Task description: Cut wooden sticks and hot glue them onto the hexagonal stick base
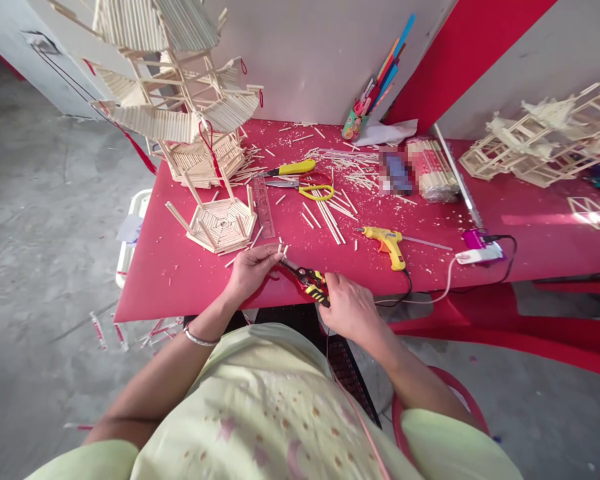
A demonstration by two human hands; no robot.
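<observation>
My left hand (247, 272) pinches short pieces of thin wooden stick (281, 249) between thumb and fingertips, near the front of the red table. My right hand (353, 303) is closed around the black-and-yellow handles of a pair of pliers (311, 280). The jaws point left and reach the stick pieces at my left fingertips; whether they grip one, I cannot tell. Just beyond my left hand lies a flat hexagonal stick base (221, 227) with short posts standing up from it. A clear ruler (264, 210) is beside that base.
A tall stick pagoda (180, 100) stands at the back left. Yellow scissors (316, 192), a yellow knife (296, 168) and loose sticks lie mid-table. A yellow glue gun (387, 245) with its cord is to the right, near a power strip (480, 253). Another stick model (545, 140) lies far right.
</observation>
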